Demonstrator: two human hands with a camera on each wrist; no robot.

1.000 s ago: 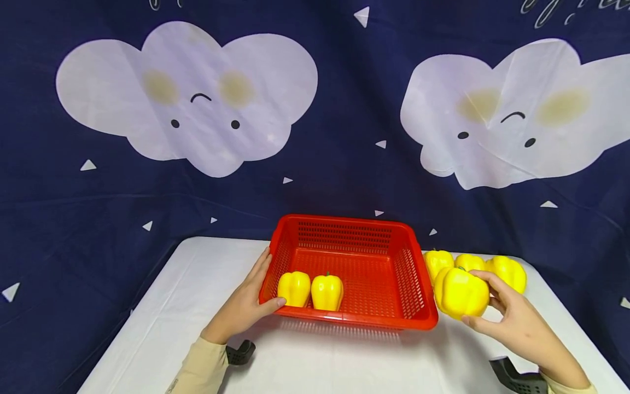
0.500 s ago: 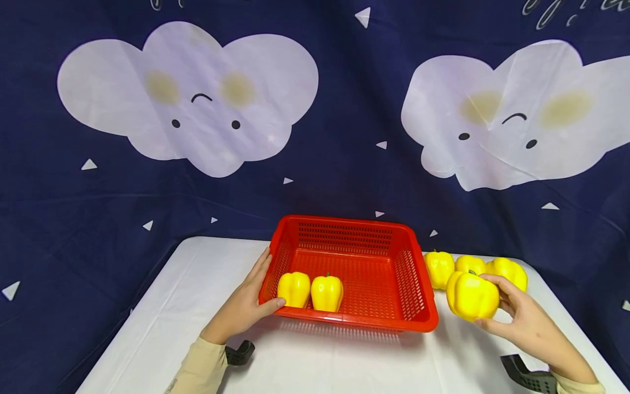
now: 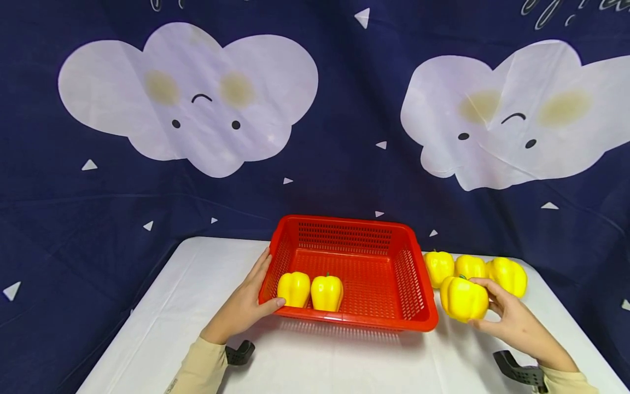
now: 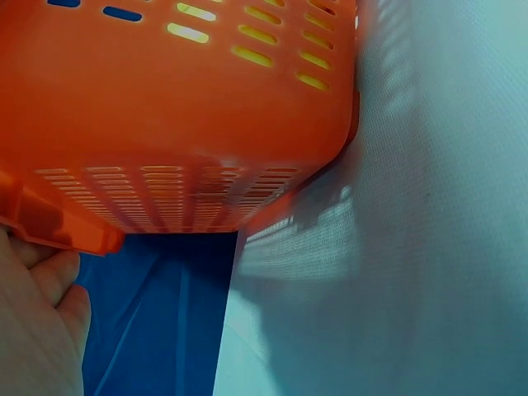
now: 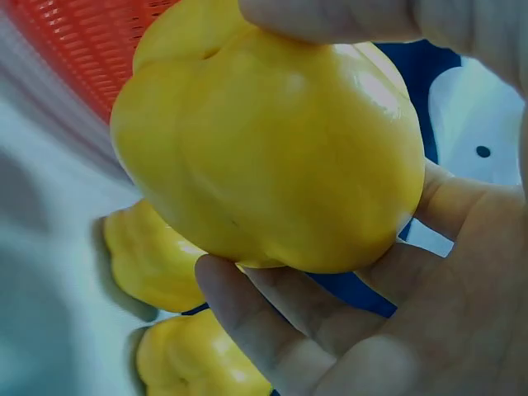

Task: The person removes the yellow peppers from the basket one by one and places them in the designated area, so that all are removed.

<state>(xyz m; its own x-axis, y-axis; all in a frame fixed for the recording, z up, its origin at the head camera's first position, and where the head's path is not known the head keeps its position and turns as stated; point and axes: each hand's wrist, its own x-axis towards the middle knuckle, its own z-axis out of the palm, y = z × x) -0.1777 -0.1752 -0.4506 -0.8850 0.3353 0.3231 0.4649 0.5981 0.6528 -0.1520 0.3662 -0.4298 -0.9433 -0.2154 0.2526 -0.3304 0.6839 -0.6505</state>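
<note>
My right hand [image 3: 514, 323] holds a yellow bell pepper [image 3: 464, 299] between thumb and fingers, just right of the red plastic basket [image 3: 351, 317]. The right wrist view shows this pepper [image 5: 272, 148] close up, with the thumb on one side and fingertips on the other. At the basket's near left corner my left hand [image 3: 241, 309] grips the rim, thumb over the front edge and fingers along the left side. Inside the basket, two yellow bell peppers, a left one [image 3: 293, 289] and a right one [image 3: 327, 293], lie against the front wall.
Three more yellow bell peppers stand in a row behind the held one: a left one [image 3: 439, 268], a middle one [image 3: 470, 266] and a right one [image 3: 508, 276]. A white cloth [image 3: 325, 366] covers the table. Behind it hangs a dark blue curtain [image 3: 344, 137] with clouds.
My right hand and the held pepper shifted a little right, then back left toward the basket. The left hand, the basket and the other peppers stayed in place.
</note>
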